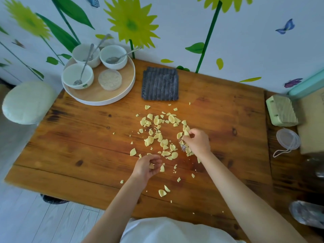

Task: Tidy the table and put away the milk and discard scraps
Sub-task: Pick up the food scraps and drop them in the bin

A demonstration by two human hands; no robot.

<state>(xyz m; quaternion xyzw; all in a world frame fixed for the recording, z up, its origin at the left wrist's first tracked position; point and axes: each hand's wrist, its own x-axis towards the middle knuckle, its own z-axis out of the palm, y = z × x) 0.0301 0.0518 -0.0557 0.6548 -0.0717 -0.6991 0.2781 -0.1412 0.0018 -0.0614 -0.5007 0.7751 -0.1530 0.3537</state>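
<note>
White garment (166, 230) nearest; scrap pickup on desk (70, 155) in progress.
Left hand (149, 166) cupped, curled round a few scraps (164, 142); right hand (197, 141) just beyond, pinching more at pile's edge. Remainder strewn across desk centre, strays toward near edge. Beyond pile: grey cloth (159, 85), tray (98, 103) of bowls (77, 76) with spoons (84, 67). No milk identifiable. Likely risk: overfilling cupped palm, dropping brittle pieces to floor (35, 216); near-edge crumbs easily swept off.

A blurred silvery object (306, 214) is cut by the right edge; the right hand (197, 142) hides some scraps (164, 142).
</note>
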